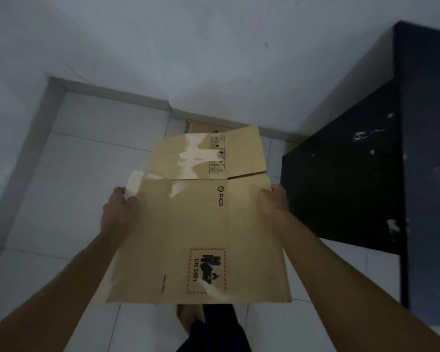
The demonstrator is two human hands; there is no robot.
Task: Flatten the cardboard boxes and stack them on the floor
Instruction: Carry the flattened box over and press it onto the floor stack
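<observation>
White floor tiles [92,174] lie below my held cardboard box [201,237], now collapsed flat. Each grip pinches one side edge: my left hand [118,212] at its left, my right hand [273,207] at its right. Beyond the box's far flap, another flattened box [201,127] rests against the wall, beside the black cabinet [366,174]. Flattening looks finished; stacking remains.
</observation>
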